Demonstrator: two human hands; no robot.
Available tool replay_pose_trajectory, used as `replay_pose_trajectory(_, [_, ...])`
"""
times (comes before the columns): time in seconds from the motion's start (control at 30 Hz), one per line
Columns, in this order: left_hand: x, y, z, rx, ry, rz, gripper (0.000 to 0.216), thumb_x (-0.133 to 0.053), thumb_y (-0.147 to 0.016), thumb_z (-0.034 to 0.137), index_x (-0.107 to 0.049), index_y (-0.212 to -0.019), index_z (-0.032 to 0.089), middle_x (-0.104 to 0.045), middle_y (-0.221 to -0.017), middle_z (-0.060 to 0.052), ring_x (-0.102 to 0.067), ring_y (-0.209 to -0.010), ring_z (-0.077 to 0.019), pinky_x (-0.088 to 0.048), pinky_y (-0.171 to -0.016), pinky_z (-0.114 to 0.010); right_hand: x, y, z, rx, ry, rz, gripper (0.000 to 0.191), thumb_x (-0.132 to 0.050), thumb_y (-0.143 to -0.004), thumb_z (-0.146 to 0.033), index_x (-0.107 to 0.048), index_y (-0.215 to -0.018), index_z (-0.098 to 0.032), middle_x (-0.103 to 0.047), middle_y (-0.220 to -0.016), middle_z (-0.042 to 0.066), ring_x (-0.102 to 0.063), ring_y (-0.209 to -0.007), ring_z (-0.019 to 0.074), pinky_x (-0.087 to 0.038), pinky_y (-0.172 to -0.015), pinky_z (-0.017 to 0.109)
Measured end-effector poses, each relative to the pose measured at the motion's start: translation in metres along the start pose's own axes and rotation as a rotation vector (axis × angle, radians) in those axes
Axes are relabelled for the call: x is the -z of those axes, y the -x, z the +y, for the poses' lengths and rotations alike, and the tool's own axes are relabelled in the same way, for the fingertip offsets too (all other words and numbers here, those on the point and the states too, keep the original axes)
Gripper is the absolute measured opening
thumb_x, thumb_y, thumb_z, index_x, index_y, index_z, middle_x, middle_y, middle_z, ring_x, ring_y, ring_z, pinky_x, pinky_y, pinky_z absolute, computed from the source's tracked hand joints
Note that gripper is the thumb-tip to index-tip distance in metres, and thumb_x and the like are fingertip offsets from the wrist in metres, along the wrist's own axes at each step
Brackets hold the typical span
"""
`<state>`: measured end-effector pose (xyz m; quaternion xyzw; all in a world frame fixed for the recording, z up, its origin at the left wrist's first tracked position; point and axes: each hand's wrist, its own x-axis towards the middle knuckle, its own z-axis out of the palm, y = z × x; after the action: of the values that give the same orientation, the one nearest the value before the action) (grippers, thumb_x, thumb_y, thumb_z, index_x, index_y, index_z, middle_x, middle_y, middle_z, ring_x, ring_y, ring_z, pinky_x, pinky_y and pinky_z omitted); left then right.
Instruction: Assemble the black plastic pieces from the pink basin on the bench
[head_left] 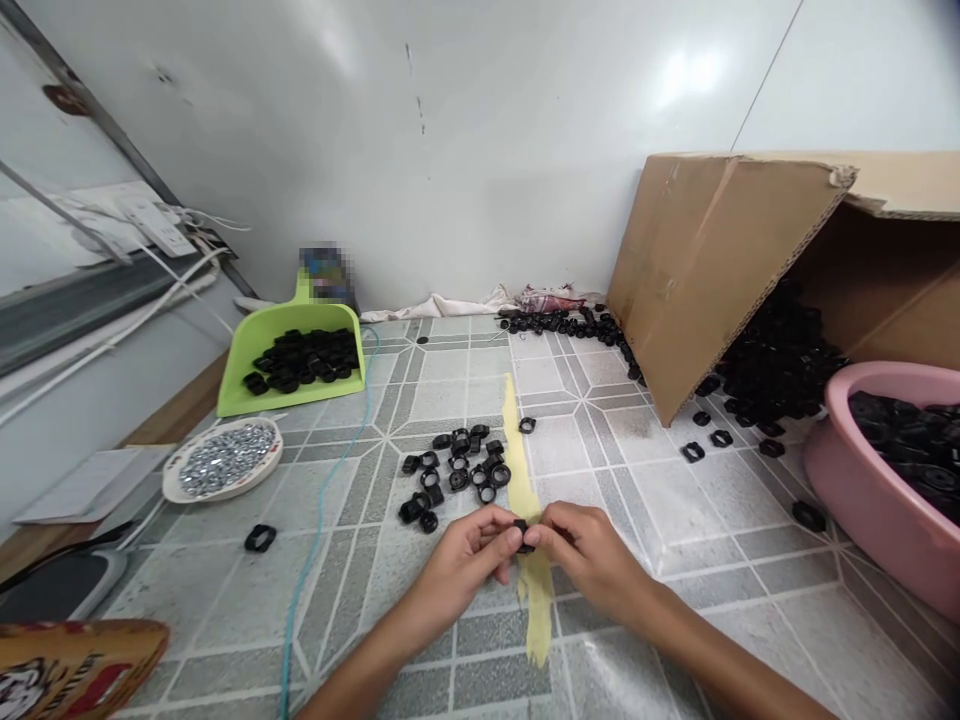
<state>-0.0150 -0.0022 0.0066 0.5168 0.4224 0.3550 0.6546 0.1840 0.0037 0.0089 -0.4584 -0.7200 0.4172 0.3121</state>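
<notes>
Between my fingertips, over the yellow tape strip [538,610], is a small black plastic ring-shaped part [523,538]. My left hand [480,550] pinches it from the left with thumb and fingers. From the right, my right hand [581,545] grips the same part, its thumb against it. The fingers cover much of the part, so its details are hidden. Just beyond my left hand lies a loose cluster of similar black ring parts [459,478]. One more black ring [527,425] rests beside the tape.
A green dustpan [232,375] holds black parts at the back left. In front of it is a plate [174,487] of small shiny metal pieces. A tipped cardboard box [697,250] spills black parts on the right, near a pink basin [840,470]. A teal cord [319,530] crosses the tiled surface.
</notes>
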Motion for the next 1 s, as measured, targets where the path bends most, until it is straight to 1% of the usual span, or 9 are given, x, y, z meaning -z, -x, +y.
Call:
replay_pose_trajectory(0.13, [-0.002, 0.0, 0.005, -0.001, -0.005, -0.012, 0.037, -0.066, -0.089, 0.053, -0.066, -0.093, 0.016, -0.061, -0.072, 0.001, -0.051, -0.057, -0.0103, -0.039, -0.06, -0.023, -0.001, 0.0, 0.001, -0.07, -0.07, -0.018, 0.052, -0.039, -0.105, -0.05, -0.061, -0.07, -0.019, -0.059, -0.063, 0.0, -0.057, -0.062, 0.015, -0.039, -0.06, 0.027])
replay_pose_trajectory(0.23, [-0.002, 0.0, 0.005, 0.022, -0.005, 0.044, 0.037, -0.063, -0.091, 0.053, -0.065, -0.091, 0.016, -0.059, -0.065, 0.003, -0.051, -0.056, -0.011, -0.038, -0.06, -0.024, 0.006, -0.002, -0.003, -0.096, -0.063, -0.037, 0.055, -0.036, -0.105, -0.053, -0.066, -0.073, -0.019, -0.062, -0.066, 0.001, -0.059, -0.064, 0.0164, -0.041, -0.062, 0.027])
replay_pose_trajectory(0.43, [-0.003, -0.001, 0.004, 0.03, 0.007, 0.051, 0.036, -0.065, -0.09, 0.052, -0.063, -0.094, 0.016, -0.058, -0.059, 0.004, -0.052, -0.056, -0.0117, -0.039, -0.061, -0.024, 0.017, -0.007, -0.009, -0.122, -0.219, -0.205, 0.033, -0.051, -0.101, -0.045, -0.069, -0.089, -0.02, -0.066, -0.078, 0.0, -0.06, -0.071, 0.0162, -0.044, -0.065, 0.027])
replay_pose_trajectory(0.6, [-0.005, -0.002, 0.006, 0.002, 0.014, 0.093, 0.036, -0.067, -0.088, 0.051, -0.063, -0.097, 0.016, -0.061, -0.063, 0.003, -0.056, -0.061, -0.0131, -0.042, -0.063, -0.025, 0.025, 0.001, -0.016, -0.077, -0.059, -0.122, 0.022, -0.054, -0.1, -0.039, -0.067, -0.106, -0.023, -0.066, -0.096, 0.003, -0.062, -0.086, 0.0186, -0.046, -0.077, 0.03])
replay_pose_trajectory(0.67, [-0.005, -0.002, 0.007, 0.0, 0.005, 0.1, 0.034, -0.067, -0.089, 0.05, -0.063, -0.097, 0.016, -0.062, -0.063, 0.003, -0.057, -0.063, -0.0136, -0.043, -0.064, -0.025, 0.031, 0.009, -0.019, -0.048, 0.052, -0.183, 0.029, -0.065, -0.093, -0.045, -0.065, -0.116, -0.027, -0.064, -0.105, 0.003, -0.062, -0.088, 0.0192, -0.047, -0.077, 0.03])
replay_pose_trajectory(0.73, [-0.005, -0.001, 0.007, 0.014, 0.002, 0.092, 0.033, -0.066, -0.09, 0.049, -0.063, -0.097, 0.017, -0.062, -0.064, 0.002, -0.058, -0.064, -0.0141, -0.043, -0.065, -0.026, 0.036, 0.017, -0.02, -0.02, 0.135, -0.305, 0.051, -0.081, -0.076, -0.048, -0.063, -0.121, -0.031, -0.061, -0.109, 0.002, -0.061, -0.084, 0.0189, -0.046, -0.068, 0.027])
replay_pose_trajectory(0.8, [-0.004, -0.001, 0.007, 0.026, 0.005, 0.078, 0.032, -0.066, -0.09, 0.048, -0.062, -0.097, 0.017, -0.062, -0.064, 0.002, -0.058, -0.064, -0.0145, -0.044, -0.065, -0.026, 0.042, 0.024, -0.019, 0.014, 0.205, -0.385, 0.064, -0.09, -0.063, -0.042, -0.064, -0.121, -0.031, -0.061, -0.108, 0.001, -0.06, -0.082, 0.0196, -0.044, -0.063, 0.026])
replay_pose_trajectory(0.93, [-0.001, -0.002, 0.006, 0.037, -0.013, 0.057, 0.03, -0.065, -0.091, 0.046, -0.062, -0.098, 0.017, -0.064, -0.066, 0.001, -0.059, -0.066, -0.0152, -0.045, -0.067, -0.027, 0.057, 0.026, -0.016, 0.022, 0.319, -0.468, 0.041, -0.078, -0.074, -0.015, -0.068, -0.11, -0.03, -0.067, -0.1, 0.0, -0.06, -0.082, 0.0205, -0.042, -0.067, 0.028])
replay_pose_trajectory(1.0, [0.0, -0.002, 0.005, 0.042, -0.027, 0.051, 0.029, -0.064, -0.092, 0.046, -0.063, -0.099, 0.017, -0.064, -0.067, 0.001, -0.06, -0.067, -0.0156, -0.045, -0.067, -0.027, 0.063, 0.021, -0.016, 0.006, 0.294, -0.483, 0.027, -0.07, -0.081, -0.011, -0.068, -0.101, -0.029, -0.067, -0.092, -0.001, -0.058, -0.075, 0.0182, -0.04, -0.064, 0.028])
